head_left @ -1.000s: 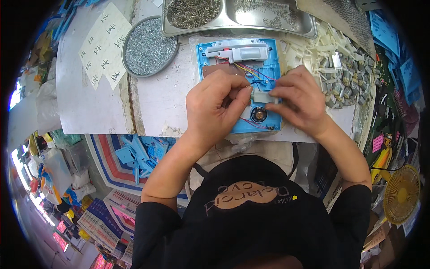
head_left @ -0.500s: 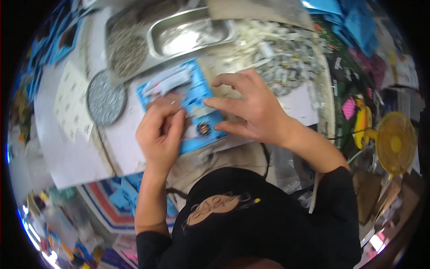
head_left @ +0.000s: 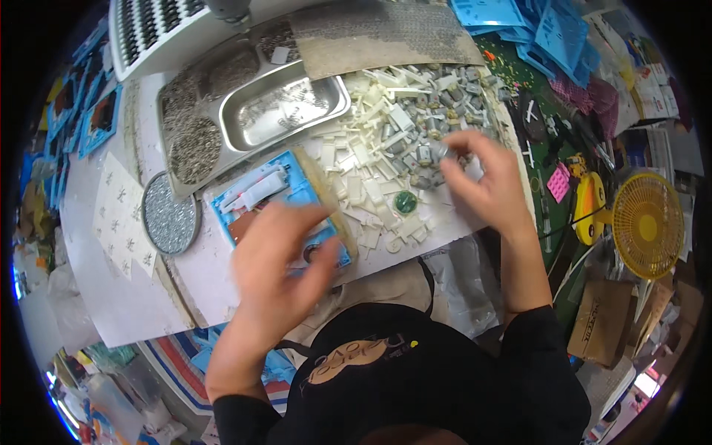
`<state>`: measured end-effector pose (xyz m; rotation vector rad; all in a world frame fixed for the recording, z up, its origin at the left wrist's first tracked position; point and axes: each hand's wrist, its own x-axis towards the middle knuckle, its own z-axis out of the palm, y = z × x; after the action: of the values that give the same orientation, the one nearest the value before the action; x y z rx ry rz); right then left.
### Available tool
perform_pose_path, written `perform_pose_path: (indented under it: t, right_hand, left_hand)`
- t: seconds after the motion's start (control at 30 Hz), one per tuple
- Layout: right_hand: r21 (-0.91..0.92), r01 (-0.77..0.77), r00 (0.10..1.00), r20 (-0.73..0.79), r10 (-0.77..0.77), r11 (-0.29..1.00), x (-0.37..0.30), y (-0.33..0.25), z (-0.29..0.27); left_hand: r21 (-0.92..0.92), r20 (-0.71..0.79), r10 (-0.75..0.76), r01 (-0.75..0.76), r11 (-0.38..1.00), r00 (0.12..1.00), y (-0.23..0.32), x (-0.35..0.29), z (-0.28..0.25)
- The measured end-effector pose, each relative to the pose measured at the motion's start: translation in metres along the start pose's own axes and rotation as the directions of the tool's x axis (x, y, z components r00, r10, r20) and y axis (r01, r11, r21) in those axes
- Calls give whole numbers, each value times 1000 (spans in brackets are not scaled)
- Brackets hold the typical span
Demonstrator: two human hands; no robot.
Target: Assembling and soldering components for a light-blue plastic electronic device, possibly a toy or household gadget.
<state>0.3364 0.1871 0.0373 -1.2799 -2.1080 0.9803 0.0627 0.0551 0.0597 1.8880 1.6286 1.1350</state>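
Observation:
A blue plastic housing lies on the table in front of me, fitted with a white plastic assembly and a brown piece. Over its near part is my left hand, blurred, with thumb and forefinger apart and nothing seen between them; it hides much of the housing. My right hand is at the right side of a heap of small grey motors. Its thumb and forefinger close on one small cylindrical motor at the heap's edge.
White plastic parts spread left of the motors, with a green round piece among them. Behind stand a metal tray and compartments of screws. A round dish sits left; a yellow fan stands right.
My right hand has moved right, from above the housing to the motors, and taken hold of one. My left hand has shifted down and opened its fingers. The head view has shifted too.

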Motion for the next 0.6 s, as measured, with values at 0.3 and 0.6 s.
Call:
perform_pose_path:
  t: [0.3, 0.6]
  right_hand:
    - [765, -437, 868, 496, 0, 473, -26, -23, 11]
    - [722, 0, 999, -35, 37, 692, -41, 9, 27]
  left_hand:
    - [110, 375, 371, -438, 892, 850, 2, 50, 29]
    - [125, 389, 376, -453, 883, 841, 13, 80, 71]
